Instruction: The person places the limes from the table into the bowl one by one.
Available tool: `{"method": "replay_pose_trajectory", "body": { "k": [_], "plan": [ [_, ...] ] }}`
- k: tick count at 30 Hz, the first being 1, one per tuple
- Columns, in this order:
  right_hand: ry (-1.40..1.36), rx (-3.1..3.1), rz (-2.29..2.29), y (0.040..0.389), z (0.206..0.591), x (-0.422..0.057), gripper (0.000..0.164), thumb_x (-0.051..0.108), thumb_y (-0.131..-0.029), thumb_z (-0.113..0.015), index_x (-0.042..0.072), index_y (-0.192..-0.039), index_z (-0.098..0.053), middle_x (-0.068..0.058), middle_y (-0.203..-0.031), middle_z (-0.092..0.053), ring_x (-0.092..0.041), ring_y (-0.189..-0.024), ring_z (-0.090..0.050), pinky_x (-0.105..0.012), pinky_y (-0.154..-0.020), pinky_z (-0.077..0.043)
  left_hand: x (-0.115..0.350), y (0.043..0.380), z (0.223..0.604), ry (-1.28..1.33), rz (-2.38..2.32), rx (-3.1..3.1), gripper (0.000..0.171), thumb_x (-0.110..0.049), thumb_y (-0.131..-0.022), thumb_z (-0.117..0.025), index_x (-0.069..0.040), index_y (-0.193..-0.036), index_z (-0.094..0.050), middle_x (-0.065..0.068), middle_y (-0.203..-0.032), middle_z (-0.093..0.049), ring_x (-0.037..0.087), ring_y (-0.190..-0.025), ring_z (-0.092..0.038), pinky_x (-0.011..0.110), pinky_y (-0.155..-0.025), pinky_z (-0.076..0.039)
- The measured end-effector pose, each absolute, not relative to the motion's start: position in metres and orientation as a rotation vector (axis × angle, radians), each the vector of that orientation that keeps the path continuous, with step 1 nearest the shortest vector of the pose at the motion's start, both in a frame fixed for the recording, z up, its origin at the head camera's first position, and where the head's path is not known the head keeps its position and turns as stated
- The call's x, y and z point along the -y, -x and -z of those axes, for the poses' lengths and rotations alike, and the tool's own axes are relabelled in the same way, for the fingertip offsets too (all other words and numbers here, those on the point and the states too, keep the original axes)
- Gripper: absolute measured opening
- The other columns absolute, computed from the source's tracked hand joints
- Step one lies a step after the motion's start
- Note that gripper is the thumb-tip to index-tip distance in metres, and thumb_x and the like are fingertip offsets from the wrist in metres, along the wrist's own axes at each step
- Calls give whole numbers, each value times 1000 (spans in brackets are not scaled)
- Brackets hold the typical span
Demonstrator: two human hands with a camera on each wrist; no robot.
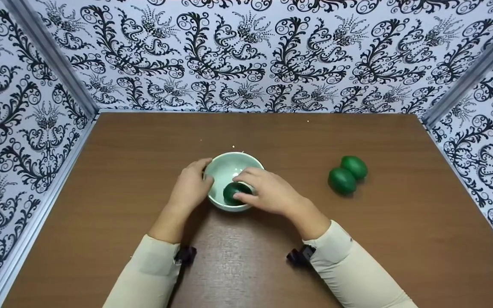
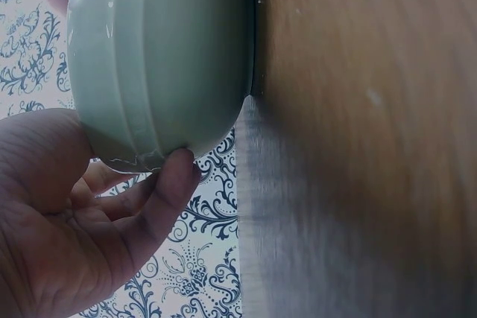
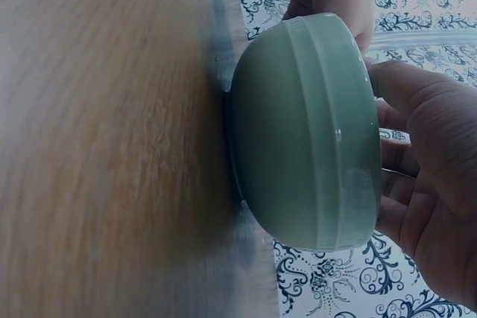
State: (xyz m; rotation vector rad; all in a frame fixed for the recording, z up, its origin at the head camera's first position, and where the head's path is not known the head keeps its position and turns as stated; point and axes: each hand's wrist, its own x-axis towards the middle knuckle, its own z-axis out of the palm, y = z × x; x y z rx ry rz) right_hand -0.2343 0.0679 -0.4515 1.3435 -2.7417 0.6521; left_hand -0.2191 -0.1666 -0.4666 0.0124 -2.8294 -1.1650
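Observation:
A pale green bowl stands upright on the brown table, with a dark green lime inside, near its front wall. My left hand grips the bowl's left rim, thumb at the inner side and fingers along the outside. In the left wrist view, the fingertips of that hand touch the bowl's outer wall. Reaching over the right rim, my right hand holds the lime with its thumb and fingers. In the right wrist view the bowl hides the lime and the tips of the right hand.
Two more green limes lie touching each other on the table, to the right of the bowl. Patterned black-and-white panels enclose the back and sides. Small pale specks dot the table behind the bowl.

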Motion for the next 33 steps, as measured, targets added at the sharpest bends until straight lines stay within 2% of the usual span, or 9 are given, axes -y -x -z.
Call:
{"method": "replay_pose_trajectory", "body": {
  "k": [13, 27, 33],
  "plan": [
    [-1336, 2688, -710, 229, 443, -73, 41, 39, -98, -70, 10, -127, -71, -2, -125, -71, -21, -119, -67, -41, -103, -55, 165, 220, 465, -9, 1180, 2832, 53, -4, -90, -59, -1, -142, -61, 21, -143, -63, 35, -133, -60, 50, -113, -47],
    [-1255, 2692, -736, 221, 435, -85, 47, 44, -98, -69, 14, -134, -69, 0, -133, -68, -22, -126, -64, -42, -107, -53, 166, 220, 467, -6, 1176, 2838, 54, -4, -90, -59, 0, -144, -59, 22, -144, -61, 36, -136, -58, 50, -114, -46],
    [-1223, 2670, -741, 221, 430, -91, 43, 44, -98, -70, 17, -132, -69, 0, -130, -68, -19, -121, -65, -39, -104, -54, 167, 219, 467, -4, 1180, 2829, 55, -4, -88, -59, 0, -143, -60, 22, -143, -63, 36, -133, -60, 50, -112, -47]
  ]
}}
